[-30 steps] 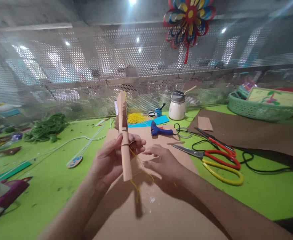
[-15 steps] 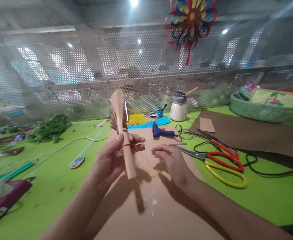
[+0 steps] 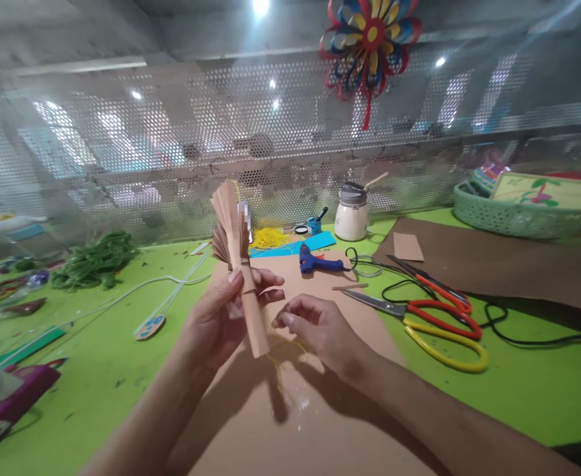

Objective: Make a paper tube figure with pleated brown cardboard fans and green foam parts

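Observation:
My left hand (image 3: pixel 221 317) is closed round the middle of a folded brown paper fan (image 3: pixel 238 264), held upright above a brown cardboard sheet (image 3: pixel 310 410). The fan's pleats spread out at the top. A thin yellow thread (image 3: pixel 283 350) hangs from the fan near my fingers. My right hand (image 3: pixel 320 327) sits just right of the fan, fingers curled with the tips pinched at the thread.
On the green table (image 3: pixel 96 357) lie red and yellow scissors (image 3: pixel 439 317), a blue glue gun (image 3: pixel 317 262), a white jar (image 3: pixel 352 211), a green basket (image 3: pixel 523 215), green strands (image 3: pixel 96 258) and a purple tool (image 3: pixel 7 396). A perforated metal screen (image 3: pixel 171 132) backs the table.
The fan's top pleats have spread wider and turned left. My right hand moved out from the fan, then back in towards the thread.

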Available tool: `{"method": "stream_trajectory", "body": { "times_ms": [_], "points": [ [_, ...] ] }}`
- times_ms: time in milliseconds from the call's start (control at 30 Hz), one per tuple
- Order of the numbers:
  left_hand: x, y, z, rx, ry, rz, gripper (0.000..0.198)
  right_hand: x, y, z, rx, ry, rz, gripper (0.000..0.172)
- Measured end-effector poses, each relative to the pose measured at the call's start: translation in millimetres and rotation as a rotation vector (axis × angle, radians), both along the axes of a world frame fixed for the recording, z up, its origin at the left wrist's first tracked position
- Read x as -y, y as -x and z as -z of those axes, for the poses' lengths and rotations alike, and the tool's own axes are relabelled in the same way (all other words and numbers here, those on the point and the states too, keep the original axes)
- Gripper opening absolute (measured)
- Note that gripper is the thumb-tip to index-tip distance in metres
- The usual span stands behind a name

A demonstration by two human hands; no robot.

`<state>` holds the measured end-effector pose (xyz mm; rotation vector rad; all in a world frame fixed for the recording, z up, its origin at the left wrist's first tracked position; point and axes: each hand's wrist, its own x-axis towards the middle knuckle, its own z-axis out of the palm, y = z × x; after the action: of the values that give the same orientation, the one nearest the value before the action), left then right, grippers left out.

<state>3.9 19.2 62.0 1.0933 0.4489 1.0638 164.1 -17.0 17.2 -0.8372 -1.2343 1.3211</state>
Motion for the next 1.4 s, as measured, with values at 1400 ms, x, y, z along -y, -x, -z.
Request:
{"method": "stream_trajectory", "body": {
  "times_ms": [1400],
  "points": [
    [-18,-7,25.1,-0.352,-0.047,-0.323,0.027,0,-18,17.7,0.455,-0.159,0.094,0.027]
  ]
}}
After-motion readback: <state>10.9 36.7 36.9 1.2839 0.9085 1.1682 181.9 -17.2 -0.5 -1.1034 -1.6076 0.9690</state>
